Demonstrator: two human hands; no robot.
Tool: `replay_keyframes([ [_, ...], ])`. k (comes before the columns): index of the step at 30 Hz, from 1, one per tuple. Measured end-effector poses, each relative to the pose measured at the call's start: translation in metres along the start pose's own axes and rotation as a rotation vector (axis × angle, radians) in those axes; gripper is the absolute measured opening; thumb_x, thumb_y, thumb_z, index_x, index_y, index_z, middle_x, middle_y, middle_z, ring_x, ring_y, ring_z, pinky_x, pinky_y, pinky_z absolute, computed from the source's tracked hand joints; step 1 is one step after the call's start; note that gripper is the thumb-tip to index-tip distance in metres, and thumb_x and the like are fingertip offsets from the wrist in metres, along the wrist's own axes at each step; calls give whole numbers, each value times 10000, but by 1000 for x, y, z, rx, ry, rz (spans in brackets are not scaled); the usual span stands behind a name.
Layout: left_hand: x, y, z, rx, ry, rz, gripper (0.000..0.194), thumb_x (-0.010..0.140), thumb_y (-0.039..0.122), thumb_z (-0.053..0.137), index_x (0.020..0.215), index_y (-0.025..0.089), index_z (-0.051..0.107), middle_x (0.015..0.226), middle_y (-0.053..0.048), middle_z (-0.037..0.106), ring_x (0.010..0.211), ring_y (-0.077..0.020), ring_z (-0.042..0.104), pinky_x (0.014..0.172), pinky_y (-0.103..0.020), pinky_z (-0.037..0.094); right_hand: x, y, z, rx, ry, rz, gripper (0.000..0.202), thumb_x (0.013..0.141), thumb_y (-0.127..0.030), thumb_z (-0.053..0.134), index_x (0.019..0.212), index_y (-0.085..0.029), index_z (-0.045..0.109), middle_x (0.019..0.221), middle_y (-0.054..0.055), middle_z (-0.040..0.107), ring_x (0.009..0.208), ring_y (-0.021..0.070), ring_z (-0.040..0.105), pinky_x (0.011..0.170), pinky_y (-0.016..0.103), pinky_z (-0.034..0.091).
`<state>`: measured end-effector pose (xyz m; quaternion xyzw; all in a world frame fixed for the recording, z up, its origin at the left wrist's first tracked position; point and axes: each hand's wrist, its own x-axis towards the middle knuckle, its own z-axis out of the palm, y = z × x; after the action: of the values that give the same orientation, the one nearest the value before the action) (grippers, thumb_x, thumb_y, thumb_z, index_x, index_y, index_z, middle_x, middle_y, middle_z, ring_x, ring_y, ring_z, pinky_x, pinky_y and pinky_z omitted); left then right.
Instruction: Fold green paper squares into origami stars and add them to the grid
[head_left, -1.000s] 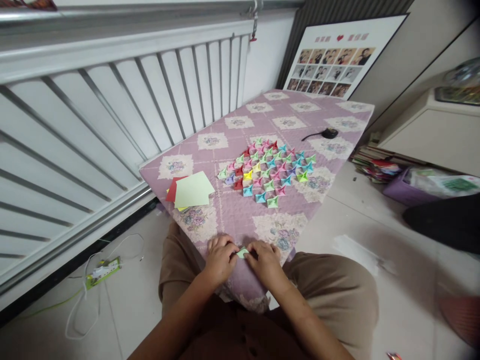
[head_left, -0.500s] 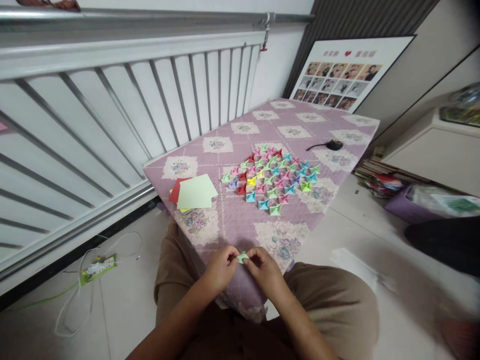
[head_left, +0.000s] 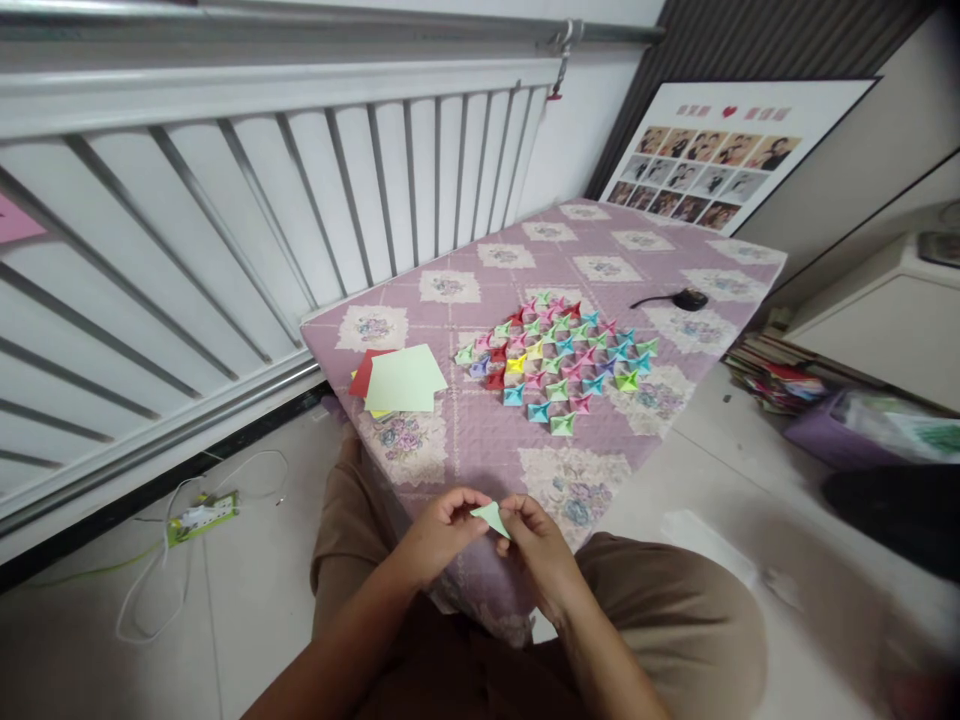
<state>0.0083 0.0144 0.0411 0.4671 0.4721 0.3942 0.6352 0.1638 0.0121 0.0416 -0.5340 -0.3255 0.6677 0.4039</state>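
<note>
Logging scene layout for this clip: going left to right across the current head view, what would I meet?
Power strip → loose paper sheets → left hand → light-green folded paper → right hand → black corded item → purple bin.

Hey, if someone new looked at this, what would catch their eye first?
Probably the colourful cluster of small folded papers around the middle of the flowered tablecloth. Next, the small pale green paper held between the left hand and right hand near the closest corner. Behind the far end, a large photo board with a red heart stands out.
</note>
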Motion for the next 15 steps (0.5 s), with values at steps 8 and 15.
replay_keyframes([
  [8, 3, -5, -2, 107, 108, -14, 209, 796, 289, 546, 933, 164, 642, 776, -8, 630, 730, -143, 567, 720, -267, 451, -11, -7, 8, -105, -107, 42, 374, 699, -546, 685, 803, -212, 555, 686, -39, 552, 559, 93, 487, 570, 243, 412],
  [15, 2, -2, -2, 173, 125, -9, 192, 774, 273, 566, 907, 167, 653, 844, -22, 660, 821, -167, 583, 765, -279, 461, -9, -2, 7, -157, -118, 29, 385, 676, -536, 700, 817, -211, 548, 684, -44, 537, 590, 103, 497, 583, 249, 417],
])
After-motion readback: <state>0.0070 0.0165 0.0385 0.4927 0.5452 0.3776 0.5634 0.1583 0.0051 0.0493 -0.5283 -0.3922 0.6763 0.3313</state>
